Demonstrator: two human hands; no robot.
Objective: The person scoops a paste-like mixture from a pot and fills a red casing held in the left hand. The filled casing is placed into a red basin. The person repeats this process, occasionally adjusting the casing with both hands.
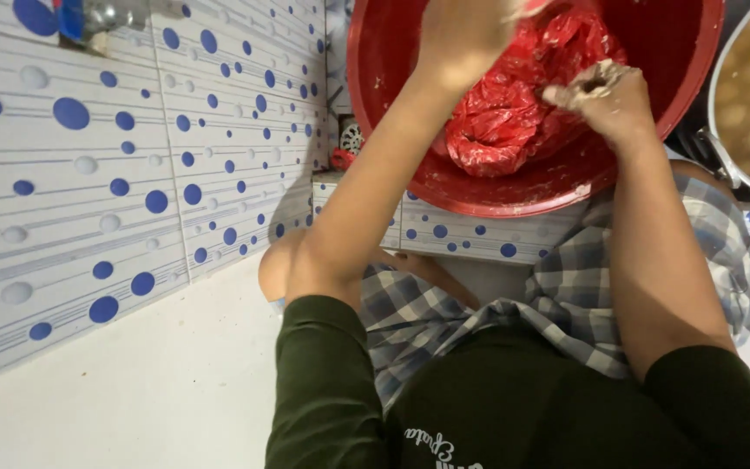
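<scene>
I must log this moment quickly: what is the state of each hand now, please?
Left hand: in the red basin, on the red plastic bag; grip cannot be told.
Right hand: closed, paste-smeared, pinching the bag.

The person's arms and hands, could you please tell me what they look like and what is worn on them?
Both arms are bare below short dark green sleeves. No gloves, watch or rings show. The right hand is smeared with pale doughy paste; the left hand is partly cut off by the frame edge.
</scene>
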